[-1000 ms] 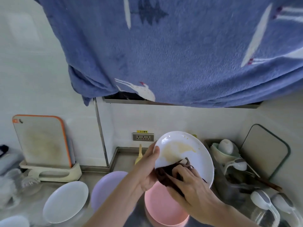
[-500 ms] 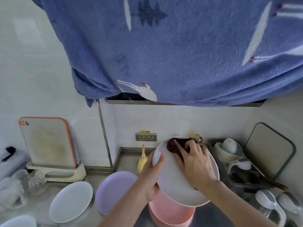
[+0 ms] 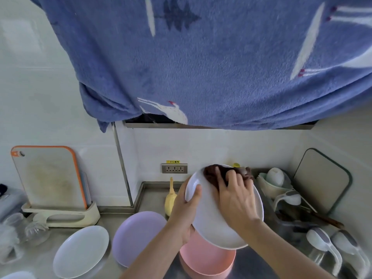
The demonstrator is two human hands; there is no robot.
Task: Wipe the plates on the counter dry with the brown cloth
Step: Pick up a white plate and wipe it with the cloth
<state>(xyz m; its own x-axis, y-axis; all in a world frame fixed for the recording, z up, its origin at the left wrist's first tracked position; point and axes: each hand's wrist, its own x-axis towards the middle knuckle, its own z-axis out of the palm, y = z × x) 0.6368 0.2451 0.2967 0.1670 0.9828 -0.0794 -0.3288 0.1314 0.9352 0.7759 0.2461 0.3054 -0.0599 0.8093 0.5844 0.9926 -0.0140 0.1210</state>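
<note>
My left hand [image 3: 186, 210] grips the left rim of a white plate [image 3: 213, 224], held tilted above the counter. Pressed against the plate's upper part is the brown cloth [image 3: 212, 175], with my right hand [image 3: 235, 198] closed over it. Under the held plate stands a pink plate [image 3: 207, 260]. A lilac plate [image 3: 136, 236] and another white plate [image 3: 80, 252] lie flat on the steel counter to the left.
A blue fleece blanket [image 3: 201, 57] hangs overhead. An orange-edged cutting board [image 3: 48, 176] stands in a holder at left. A dish rack [image 3: 281, 190] with bowls and ladles fills the right. A yellow bottle [image 3: 170, 200] stands behind the plates, below a wall socket [image 3: 174, 168].
My right hand swept the brown cloth from the lower part of the white plate up to its top edge. The plate tipped flatter, its face now toward me.
</note>
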